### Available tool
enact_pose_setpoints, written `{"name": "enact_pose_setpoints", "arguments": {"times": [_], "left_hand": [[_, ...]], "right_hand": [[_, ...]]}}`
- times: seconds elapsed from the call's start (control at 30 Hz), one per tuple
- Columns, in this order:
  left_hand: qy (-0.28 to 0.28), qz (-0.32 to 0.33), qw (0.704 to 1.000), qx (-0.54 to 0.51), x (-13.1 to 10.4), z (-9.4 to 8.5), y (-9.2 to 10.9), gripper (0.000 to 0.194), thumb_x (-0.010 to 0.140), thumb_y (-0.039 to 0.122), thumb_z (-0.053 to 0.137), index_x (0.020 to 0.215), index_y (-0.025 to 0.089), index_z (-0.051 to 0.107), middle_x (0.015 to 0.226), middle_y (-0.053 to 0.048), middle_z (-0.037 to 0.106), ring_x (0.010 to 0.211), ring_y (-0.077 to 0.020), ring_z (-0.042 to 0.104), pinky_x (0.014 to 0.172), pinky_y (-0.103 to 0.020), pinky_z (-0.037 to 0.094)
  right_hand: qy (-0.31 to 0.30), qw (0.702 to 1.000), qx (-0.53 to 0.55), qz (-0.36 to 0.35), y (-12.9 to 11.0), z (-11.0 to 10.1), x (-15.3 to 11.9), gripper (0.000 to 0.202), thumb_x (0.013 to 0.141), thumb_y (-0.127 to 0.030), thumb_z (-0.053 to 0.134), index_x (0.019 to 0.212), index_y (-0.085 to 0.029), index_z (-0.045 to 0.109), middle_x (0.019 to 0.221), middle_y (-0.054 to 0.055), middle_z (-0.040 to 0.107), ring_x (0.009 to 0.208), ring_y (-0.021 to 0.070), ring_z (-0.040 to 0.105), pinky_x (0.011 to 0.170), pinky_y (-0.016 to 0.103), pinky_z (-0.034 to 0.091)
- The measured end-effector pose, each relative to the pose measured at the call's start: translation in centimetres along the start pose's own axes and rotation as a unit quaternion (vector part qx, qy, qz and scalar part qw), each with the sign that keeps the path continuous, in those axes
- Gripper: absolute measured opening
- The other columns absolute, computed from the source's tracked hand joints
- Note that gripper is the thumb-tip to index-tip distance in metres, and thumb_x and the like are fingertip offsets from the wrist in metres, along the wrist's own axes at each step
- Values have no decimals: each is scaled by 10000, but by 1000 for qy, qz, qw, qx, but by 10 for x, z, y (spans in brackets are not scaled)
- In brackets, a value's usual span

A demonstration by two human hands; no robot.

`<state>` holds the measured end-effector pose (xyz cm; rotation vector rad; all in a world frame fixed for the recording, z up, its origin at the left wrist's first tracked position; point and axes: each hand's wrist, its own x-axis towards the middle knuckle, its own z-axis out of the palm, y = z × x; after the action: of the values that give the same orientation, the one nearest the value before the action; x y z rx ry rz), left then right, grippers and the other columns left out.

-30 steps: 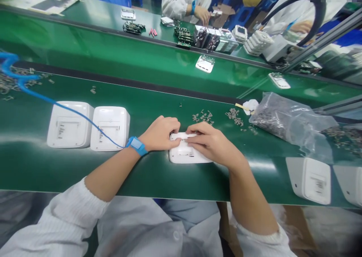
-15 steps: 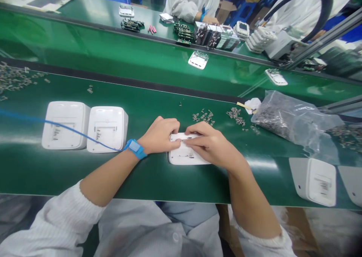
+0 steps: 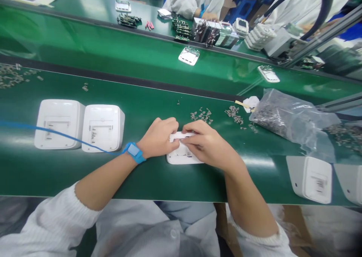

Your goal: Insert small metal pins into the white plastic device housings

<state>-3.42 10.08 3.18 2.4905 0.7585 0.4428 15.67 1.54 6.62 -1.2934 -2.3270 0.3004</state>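
A white plastic housing (image 3: 181, 158) with slots lies flat on the green bench in front of me. My left hand (image 3: 158, 139), with a blue wrist strap (image 3: 135, 152), grips its left end, the thumb resting on the upper face. From the right, my right hand (image 3: 212, 144) reaches over the same housing with its fingers pinched together near my left thumb. Whatever those fingertips hold, if anything, is too small and covered to make out. Just beyond the hands lies a loose pile of small metal clips (image 3: 201, 115).
Two white housings (image 3: 103, 127) stand at left, crossed by the blue cord (image 3: 65, 136). More clips (image 3: 234, 114) and a clear bag of metal parts (image 3: 277, 112) lie at right, with white housings (image 3: 318, 179) nearer. White cases (image 3: 189, 56) sit on the green belt beyond; a co-worker's sleeve (image 3: 181, 2) shows behind.
The white cases on the far belt have shifted left. The view has moved slightly. Both hands stay on the housing, with the right fingers a little farther left.
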Motion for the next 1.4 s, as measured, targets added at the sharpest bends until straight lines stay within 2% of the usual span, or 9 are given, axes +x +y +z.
{"name": "enact_pose_setpoints", "arguments": {"times": [0.2,0.3,0.47,0.8,0.97,1.03,1.1,1.2,1.4], "left_hand": [[20,14,999,41,-2,2,2,201,791,292,522,725,207,353,752,8,473,675,-146,412,661,-340,269],[16,25,999,38,-2,3,1,191,793,300,532,739,206,375,772,1,492,699,-153,443,669,-337,281],[-1,22,1000,11,-1,3,1,200,763,283,545,737,206,362,765,10,494,668,-138,432,671,-327,288],[15,41,997,66,0,1,8,150,806,266,480,705,206,386,724,-10,499,658,-157,454,646,-337,270],[0,44,998,45,0,-2,5,154,775,244,513,711,203,380,740,3,495,656,-145,448,640,-336,274],[-10,44,998,32,0,-2,5,166,748,240,531,711,201,374,735,12,490,646,-137,437,646,-337,274],[-22,51,998,21,-1,-2,6,175,720,234,535,702,200,364,735,17,492,629,-129,423,645,-340,266],[-31,73,997,14,-3,1,9,179,711,232,522,679,201,348,738,13,502,612,-124,410,634,-343,251],[-24,84,996,4,-3,5,12,172,716,218,500,667,205,335,710,11,496,606,-126,409,635,-354,247]], "right_hand": [[18,999,14,46,1,1,1,233,890,-113,535,1066,-198,663,1098,86,681,1028,240,620,890,397,522],[23,997,-30,74,-4,4,3,233,855,-82,531,1019,-196,650,1068,88,681,987,256,611,863,405,508],[-6,994,-64,83,-13,9,4,239,831,-48,528,981,-191,648,1036,91,668,907,250,573,820,399,483],[11,994,-64,92,-17,10,4,196,884,-78,506,958,-189,649,1016,83,672,931,242,573,833,397,475],[26,995,4,96,-11,-1,2,185,904,-102,531,965,-199,676,1073,86,649,958,223,601,835,387,498],[-2,993,58,100,-10,-11,0,162,899,-134,571,983,-199,693,1186,106,596,987,216,604,867,389,507],[-68,989,98,91,-12,-20,-2,147,894,-165,612,981,-212,719,1301,114,531,1073,232,578,905,400,500],[-148,982,96,62,-17,-27,-4,155,919,-191,615,898,-244,759,1364,94,507,1190,274,492,937,434,469],[-191,978,62,60,-23,-27,-2,258,971,-197,546,852,-231,772,1322,105,549,1104,265,458,898,446,445]]}}
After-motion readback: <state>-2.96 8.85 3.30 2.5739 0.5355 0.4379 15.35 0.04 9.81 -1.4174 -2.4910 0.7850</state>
